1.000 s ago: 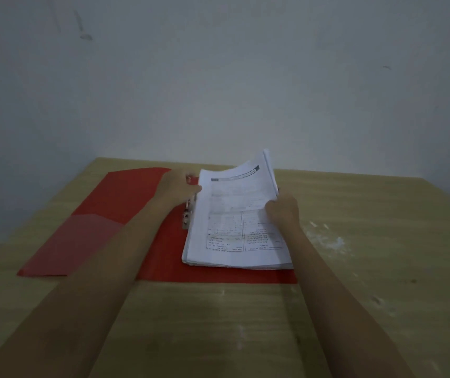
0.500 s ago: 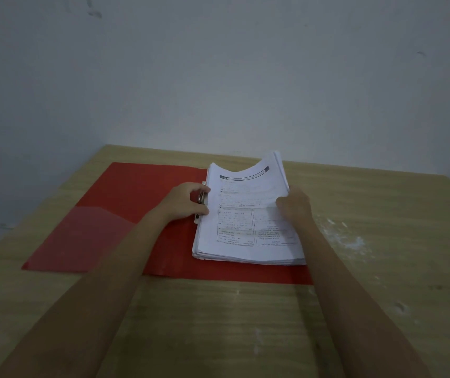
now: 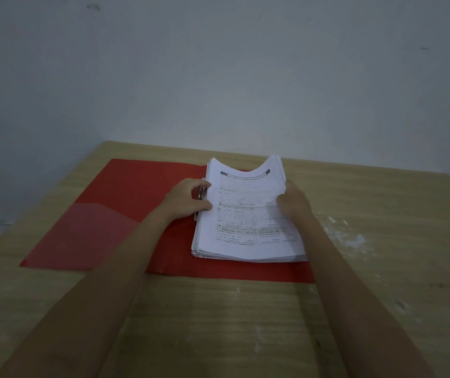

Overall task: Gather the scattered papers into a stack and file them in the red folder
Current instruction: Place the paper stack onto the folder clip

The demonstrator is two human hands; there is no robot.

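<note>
I see the red folder (image 3: pixel 125 203) lying open, my left hand (image 3: pixel 188 199) at its spine with fingers curled about the metal clip (image 3: pixel 200 192), the papers (image 3: pixel 245 227) gathered in one stack on its right half, my right hand (image 3: pixel 293 203) pinching that stack's right edge, so I judge only clamping and closing remain.

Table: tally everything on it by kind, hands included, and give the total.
red folder: 1
paper stack: 1
metal clip: 1
hands: 2, left hand and right hand
Total: 5
</note>
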